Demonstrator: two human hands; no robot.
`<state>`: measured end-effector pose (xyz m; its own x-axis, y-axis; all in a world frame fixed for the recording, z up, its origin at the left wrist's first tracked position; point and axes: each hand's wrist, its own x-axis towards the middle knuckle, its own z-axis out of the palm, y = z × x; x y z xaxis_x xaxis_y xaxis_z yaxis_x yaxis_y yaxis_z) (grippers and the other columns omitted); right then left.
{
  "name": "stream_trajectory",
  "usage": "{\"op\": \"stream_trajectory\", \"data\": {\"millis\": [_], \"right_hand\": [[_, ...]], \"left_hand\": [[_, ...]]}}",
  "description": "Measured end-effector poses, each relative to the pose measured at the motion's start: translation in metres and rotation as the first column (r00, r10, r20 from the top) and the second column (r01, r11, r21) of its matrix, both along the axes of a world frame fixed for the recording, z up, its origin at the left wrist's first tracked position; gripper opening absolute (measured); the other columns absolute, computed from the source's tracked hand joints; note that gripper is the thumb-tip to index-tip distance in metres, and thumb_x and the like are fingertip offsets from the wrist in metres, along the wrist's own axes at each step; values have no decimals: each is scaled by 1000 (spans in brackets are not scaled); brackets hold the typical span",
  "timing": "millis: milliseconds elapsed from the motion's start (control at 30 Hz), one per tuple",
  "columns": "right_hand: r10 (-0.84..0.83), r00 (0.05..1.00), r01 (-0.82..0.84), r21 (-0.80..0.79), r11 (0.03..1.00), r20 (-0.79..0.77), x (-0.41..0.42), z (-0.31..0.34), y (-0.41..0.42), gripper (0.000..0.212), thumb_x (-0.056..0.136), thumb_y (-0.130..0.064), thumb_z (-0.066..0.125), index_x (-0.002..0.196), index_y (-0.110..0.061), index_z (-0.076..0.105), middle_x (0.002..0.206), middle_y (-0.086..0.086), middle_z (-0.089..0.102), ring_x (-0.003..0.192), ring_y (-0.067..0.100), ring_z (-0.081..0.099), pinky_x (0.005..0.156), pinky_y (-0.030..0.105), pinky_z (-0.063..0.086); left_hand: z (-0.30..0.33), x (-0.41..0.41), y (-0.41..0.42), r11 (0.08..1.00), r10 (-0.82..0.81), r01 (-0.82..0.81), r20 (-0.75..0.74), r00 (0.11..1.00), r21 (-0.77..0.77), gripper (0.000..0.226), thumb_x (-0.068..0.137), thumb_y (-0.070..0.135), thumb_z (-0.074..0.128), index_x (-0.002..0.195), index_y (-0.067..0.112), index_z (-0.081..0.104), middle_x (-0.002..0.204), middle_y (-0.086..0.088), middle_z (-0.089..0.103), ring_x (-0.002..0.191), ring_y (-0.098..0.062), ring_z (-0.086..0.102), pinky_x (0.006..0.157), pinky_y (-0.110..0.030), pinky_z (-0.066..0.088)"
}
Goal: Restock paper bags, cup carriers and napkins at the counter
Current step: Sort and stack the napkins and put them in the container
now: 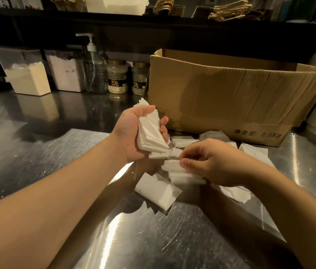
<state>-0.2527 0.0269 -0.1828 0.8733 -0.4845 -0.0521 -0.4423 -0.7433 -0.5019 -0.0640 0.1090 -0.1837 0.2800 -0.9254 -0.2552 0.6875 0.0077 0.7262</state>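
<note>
Left hand (134, 133): raised above brushed steel counter (37, 162), fingers and thumb curled round thick stack of folded white paper napkins (150, 135); stack's long axis tilted, running from near-right up toward far-left.

Right hand (211, 162): low over counter, fingertips (184, 163) bent down and pinching small fan of loose white napkins (180, 172) just in front of and left of palm. Fan's long axis roughly left-right, edges uneven.

Further loose white folded napkins (157, 191) scattered flat on counter beneath and between both hands, some reaching open brown cardboard box (231, 98) behind.

Key relation: held stack lies up and left of right hand, near, not touching. Right hand nearer the loose pile. Judged next: lift fan leftward and upward onto stack, edges aligned. Risk: sheets slipping.
</note>
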Motion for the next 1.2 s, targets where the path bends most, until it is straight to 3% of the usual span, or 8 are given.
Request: {"op": "stream_trajectory", "data": {"millis": [133,267,367,500,667,833,1033,1200], "right_hand": [[-21,999,19,62,998,25,-1,0,0,11,97,-37,65,106,-39,70,100,-18,69,91,6,65,82,30,61],[23,999,-21,-56,998,39,-1,-3,1,42,86,-32,78,111,-45,47,110,-22,50,93,9,58,77,26,57],[88,994,-83,-85,993,59,1,-4,3,52,83,-30,81,106,-51,39,112,-29,36,98,4,54,80,23,57],[156,983,-141,-142,980,95,1,-5,5,45,85,-26,80,96,-49,43,118,-24,30,104,1,50,86,20,55],[159,977,-123,-235,964,141,3,-8,3,34,94,-19,68,85,-45,47,115,-20,39,101,3,50,86,22,53],[4,990,18,-159,987,140,4,-14,-5,25,94,-28,70,105,-46,57,119,-16,45,104,9,52,82,21,52],[-118,989,129,-137,982,88,5,-13,-12,51,83,-44,79,123,-43,48,122,-16,44,102,7,50,85,24,51],[-129,988,140,-142,980,85,5,-13,-12,36,82,-49,77,110,-46,55,115,-16,43,97,0,46,74,13,41]], "left_hand": [[0,1,0,1000,-5,5,2,1000,-7,40,88,31,61,125,16,57,98,-8,66,73,-20,61,73,-33,53],[0,2,0,1000,-8,8,15,1000,-10,37,89,31,60,123,16,57,97,-8,66,74,-20,61,74,-33,53],[0,2,1,1000,-14,14,24,1000,-11,37,90,32,59,123,15,57,98,-8,65,74,-20,60,75,-33,52],[0,3,1,1000,-26,27,29,999,-14,39,88,32,60,123,15,58,97,-8,64,74,-20,59,77,-34,50],[-1,3,0,1000,-20,20,27,999,-7,40,88,32,60,124,15,57,96,-8,65,73,-20,59,73,-33,52],[-1,1,0,1000,-11,11,12,1000,-4,38,88,32,60,122,15,58,93,-8,67,72,-19,60,72,-32,52],[0,2,0,1000,-20,20,5,1000,-6,39,86,31,61,121,15,58,93,-8,67,73,-19,59,73,-32,52],[0,3,0,1000,-20,20,3,1000,-4,42,85,31,62,124,16,57,94,-7,67,72,-19,60,71,-32,53]]}}
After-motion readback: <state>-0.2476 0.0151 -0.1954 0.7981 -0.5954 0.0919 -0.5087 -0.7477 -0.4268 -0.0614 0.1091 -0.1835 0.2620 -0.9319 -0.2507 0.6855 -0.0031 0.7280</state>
